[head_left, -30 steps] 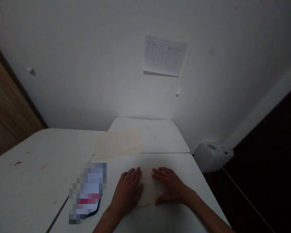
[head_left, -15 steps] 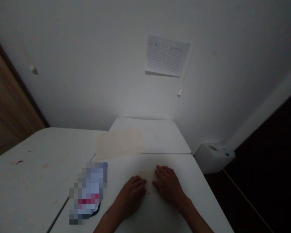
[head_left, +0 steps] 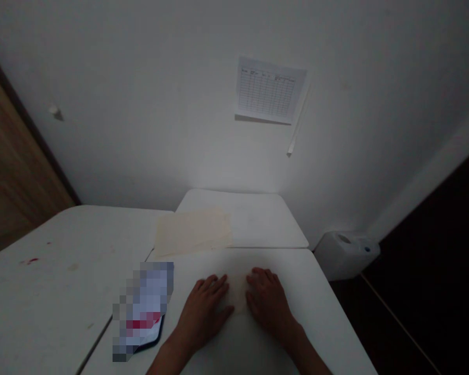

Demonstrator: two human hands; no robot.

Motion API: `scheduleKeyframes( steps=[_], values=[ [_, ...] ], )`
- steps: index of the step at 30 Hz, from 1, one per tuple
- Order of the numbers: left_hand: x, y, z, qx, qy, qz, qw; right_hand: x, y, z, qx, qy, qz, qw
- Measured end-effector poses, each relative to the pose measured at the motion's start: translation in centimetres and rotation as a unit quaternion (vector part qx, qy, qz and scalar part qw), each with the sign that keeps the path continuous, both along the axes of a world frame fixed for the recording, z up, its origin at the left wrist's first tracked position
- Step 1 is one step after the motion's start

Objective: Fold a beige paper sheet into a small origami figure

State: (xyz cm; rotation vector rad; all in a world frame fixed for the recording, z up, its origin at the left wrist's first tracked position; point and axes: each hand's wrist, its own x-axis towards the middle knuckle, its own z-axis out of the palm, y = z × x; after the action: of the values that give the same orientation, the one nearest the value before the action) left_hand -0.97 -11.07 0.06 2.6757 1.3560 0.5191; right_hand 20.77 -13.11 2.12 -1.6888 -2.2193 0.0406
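Both my hands lie flat on a white table (head_left: 320,307), palms down and fingers stretched forward. My left hand (head_left: 204,311) and my right hand (head_left: 269,302) sit side by side, a narrow gap between them. In that gap shows a pale folded piece of paper or cloth (head_left: 238,291), hard to make out in the dim light; the hands press on or beside it. Neither hand grips anything.
A cream sheet (head_left: 193,230) lies further back across the table seam. A blurred-out phone-like object (head_left: 143,310) rests left of my left hand. A printed chart (head_left: 269,91) hangs on the wall. A white container (head_left: 346,252) stands on the floor right.
The pale folded piece that showed broadly between my hands a second ago is now mostly covered or smaller. My hands shifted slightly, the left drawing back and then forward again.
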Motion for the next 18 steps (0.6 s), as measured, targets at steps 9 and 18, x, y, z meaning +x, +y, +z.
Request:
scheduleKeyframes(
  steps=[9,18],
  values=[
    [-0.2,0.2,-0.2,-0.003,0.003,-0.008,1.0,-3.2,0.4,0.6,-0.052,-0.027,0.043,0.997],
    [-0.2,-0.1,-0.1,0.023,-0.01,-0.013,1.0,-3.9,0.2,0.0,-0.047,-0.047,-0.005,0.998]
  ],
)
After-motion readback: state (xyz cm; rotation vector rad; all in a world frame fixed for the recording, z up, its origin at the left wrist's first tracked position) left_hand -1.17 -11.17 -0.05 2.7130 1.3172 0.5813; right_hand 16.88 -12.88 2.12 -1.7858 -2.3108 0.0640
